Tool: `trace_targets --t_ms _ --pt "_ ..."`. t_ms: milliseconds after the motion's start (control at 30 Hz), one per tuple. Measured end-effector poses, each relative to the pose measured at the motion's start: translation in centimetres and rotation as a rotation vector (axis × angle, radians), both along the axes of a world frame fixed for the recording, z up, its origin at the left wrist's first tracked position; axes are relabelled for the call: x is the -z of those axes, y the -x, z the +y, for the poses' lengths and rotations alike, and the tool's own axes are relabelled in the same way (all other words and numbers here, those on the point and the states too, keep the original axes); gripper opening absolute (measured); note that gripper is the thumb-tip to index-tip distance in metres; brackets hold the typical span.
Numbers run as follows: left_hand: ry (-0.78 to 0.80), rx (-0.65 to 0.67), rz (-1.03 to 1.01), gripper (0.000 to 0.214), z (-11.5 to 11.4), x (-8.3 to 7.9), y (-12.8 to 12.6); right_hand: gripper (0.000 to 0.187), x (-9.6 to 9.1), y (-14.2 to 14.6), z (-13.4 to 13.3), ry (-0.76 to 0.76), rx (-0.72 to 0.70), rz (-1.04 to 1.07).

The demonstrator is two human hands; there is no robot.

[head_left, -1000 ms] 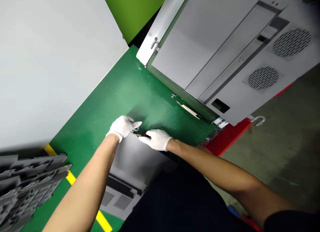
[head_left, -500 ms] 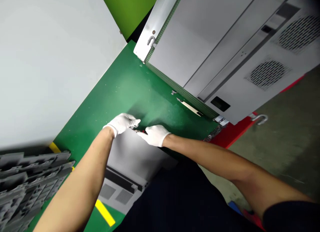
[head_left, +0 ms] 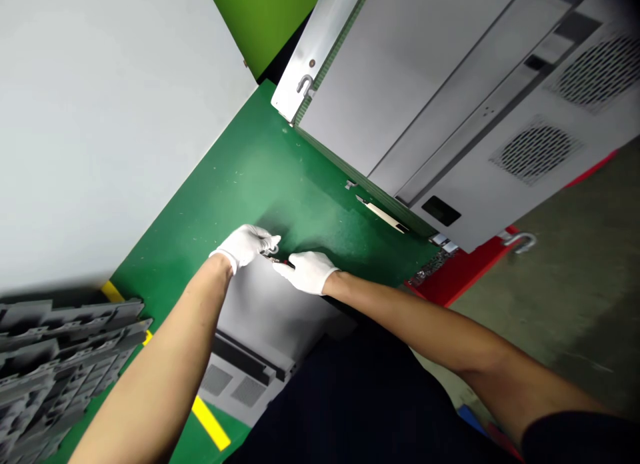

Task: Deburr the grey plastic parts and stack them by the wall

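Both my hands wear white gloves and meet at the top corner of a grey metal cabinet [head_left: 265,317] that stands in front of me. My left hand [head_left: 243,246] is closed in a pinch at that corner, on a small metal part I cannot make out. My right hand [head_left: 309,271] is closed round a small tool with a red and black handle [head_left: 284,262], its tip pointing toward the left fingers. The tool is mostly hidden by the glove.
A large grey cabinet [head_left: 450,97] with vent grilles and metal hooks lies across the green floor [head_left: 250,184] on a red base [head_left: 450,281]. Stacked grey plastic parts [head_left: 50,357] sit at lower left by a yellow floor line [head_left: 210,424]. A pale wall fills the upper left.
Both hands stay together at the cabinet corner. The right hand has slid slightly left along the tool toward the left hand; the view shifted a little.
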State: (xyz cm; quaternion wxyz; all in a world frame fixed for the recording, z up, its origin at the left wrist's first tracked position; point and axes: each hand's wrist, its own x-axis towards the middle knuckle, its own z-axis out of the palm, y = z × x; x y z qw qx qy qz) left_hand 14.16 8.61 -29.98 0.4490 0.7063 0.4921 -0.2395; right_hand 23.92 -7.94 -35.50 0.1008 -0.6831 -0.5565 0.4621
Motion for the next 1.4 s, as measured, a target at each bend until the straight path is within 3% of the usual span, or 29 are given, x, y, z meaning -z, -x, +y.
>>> trace_targets --t_ms 267,567,1067,1167,1300,1333,1400 --pt "0.004 -0.048 -0.077 0.041 0.3 0.6 0.4 0.076 -0.4 -1.8 1.1 -0.029 -0.110 -0.065" --pt "0.036 -0.102 -0.117 0.042 0.4 0.8 0.7 0.069 -0.4 -0.3 0.3 0.000 0.028 -0.043" --pt "-0.018 -0.151 -0.173 0.050 0.6 1.5 0.8 0.074 -0.4 -1.0 1.0 0.015 0.018 -0.051" --pt "-0.125 -0.206 -0.227 0.052 0.9 1.7 1.5 0.077 -0.2 -1.5 -0.1 0.110 0.128 -0.034" --pt "-0.458 -0.180 -0.154 0.046 -0.2 1.0 1.3 0.070 -0.6 -3.4 -4.0 0.161 0.269 -0.147" --pt "-0.485 -0.163 -0.159 0.045 -1.1 0.8 0.7 0.069 -0.8 -4.0 -5.3 0.164 0.298 -0.189" --pt "-0.360 -0.116 -0.245 0.042 -3.8 0.4 -1.2 0.067 -1.0 -5.4 -7.9 0.177 0.365 -0.263"
